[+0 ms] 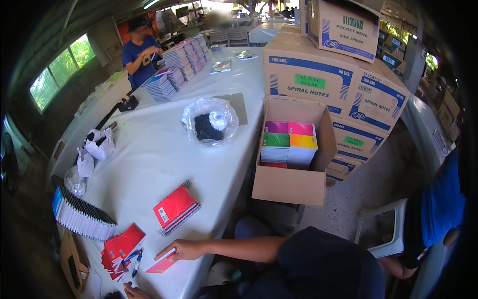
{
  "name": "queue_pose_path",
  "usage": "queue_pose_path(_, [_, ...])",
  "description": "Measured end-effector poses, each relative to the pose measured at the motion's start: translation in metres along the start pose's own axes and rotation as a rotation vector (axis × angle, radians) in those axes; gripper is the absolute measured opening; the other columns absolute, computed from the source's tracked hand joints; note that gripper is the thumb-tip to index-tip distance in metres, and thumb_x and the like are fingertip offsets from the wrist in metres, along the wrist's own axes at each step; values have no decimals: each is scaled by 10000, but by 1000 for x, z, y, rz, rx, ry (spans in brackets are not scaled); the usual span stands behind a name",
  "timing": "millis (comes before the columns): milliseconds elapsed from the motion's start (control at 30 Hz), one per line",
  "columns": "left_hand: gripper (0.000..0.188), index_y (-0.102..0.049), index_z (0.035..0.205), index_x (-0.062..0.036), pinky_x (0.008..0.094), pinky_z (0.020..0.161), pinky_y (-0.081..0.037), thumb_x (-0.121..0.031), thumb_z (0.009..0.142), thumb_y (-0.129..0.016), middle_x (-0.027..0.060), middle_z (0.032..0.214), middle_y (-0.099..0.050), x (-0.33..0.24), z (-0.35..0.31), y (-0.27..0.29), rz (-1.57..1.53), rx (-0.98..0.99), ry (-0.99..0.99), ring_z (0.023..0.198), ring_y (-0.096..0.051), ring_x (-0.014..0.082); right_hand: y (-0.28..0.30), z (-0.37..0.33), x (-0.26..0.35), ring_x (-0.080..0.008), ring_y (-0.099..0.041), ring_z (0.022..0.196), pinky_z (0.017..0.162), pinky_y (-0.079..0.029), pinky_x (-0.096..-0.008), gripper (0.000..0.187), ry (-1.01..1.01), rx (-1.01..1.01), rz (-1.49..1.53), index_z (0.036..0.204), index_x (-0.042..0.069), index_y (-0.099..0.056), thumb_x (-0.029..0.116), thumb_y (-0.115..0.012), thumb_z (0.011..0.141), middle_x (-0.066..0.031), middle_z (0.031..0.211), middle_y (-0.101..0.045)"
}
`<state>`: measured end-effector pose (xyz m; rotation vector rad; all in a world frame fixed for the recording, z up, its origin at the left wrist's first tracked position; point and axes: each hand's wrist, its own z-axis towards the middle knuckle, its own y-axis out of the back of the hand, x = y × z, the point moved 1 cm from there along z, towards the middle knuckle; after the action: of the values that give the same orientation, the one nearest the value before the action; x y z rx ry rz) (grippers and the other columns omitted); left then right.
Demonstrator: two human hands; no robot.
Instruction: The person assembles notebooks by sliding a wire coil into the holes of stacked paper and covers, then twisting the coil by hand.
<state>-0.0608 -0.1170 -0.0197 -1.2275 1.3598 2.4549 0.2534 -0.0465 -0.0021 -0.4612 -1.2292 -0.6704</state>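
Observation:
My right hand [183, 249] grips a thin red notebook [162, 265] by its edge, tilted just above the white table. At the lower edge of the view my left hand [133, 292] shows only in part; its fingers are mostly cut off. Between the hands and a loose pile of red notebooks [124, 242] lie blue-handled pliers [136, 265]. Some white and red strips are scattered by them. Farther up the table rests a stack of red spiral notebooks [175, 209]. Left of the pile, a long row of black-spined notebooks [82, 214] leans over.
A clear plastic bag [211, 124] with dark contents sits mid-table. On the right, an open carton [291, 187] holds colourful notebooks, beside stacked cartons [311, 72]. Notebook stacks [159, 88] stand near a person in blue [141, 55]. Another person [440, 194] is by a white chair [383, 226].

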Motion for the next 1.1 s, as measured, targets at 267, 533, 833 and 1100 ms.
queue_pose_path(267, [250, -579, 852, -64, 208, 464, -229, -269, 942, -467, -75, 609, -343, -90, -36, 4, -509, 457, 63, 532, -277, 26, -1, 9, -38, -102, -541, 972, 872, -450, -291, 341, -138, -103, 180, 1200, 5, -555, 96, -590, 872, -65, 1095, -626])
queue_pose_path(533, [316, -557, 869, 11, 270, 718, -420, -278, 955, -461, 64, 746, -553, -101, -38, 18, -317, 581, -118, 724, -488, 133, 0, 16, -7, -94, -539, 969, 875, -433, -250, 323, -172, -82, 75, 1186, 4, -566, 46, -563, 866, -64, 1111, -619])
queue_pose_path(833, [305, -560, 842, 8, 258, 652, -411, -278, 936, -509, 45, 683, -530, -83, -30, 8, -371, 481, -123, 672, -469, 108, 6, 13, -7, -93, -541, 963, 869, -431, -246, 312, -185, -87, -27, 1176, 25, -583, 37, -558, 866, -82, 1096, -630])
queue_pose_path(1100, [280, -555, 769, -22, 218, 509, -322, -264, 908, -569, -37, 601, -446, -82, -14, 12, -467, 670, -1, 560, -374, 45, 4, 13, -10, -104, -552, 970, 874, -430, -255, 290, -176, -122, 0, 1160, 3, -587, 70, -560, 879, -90, 1077, -636])
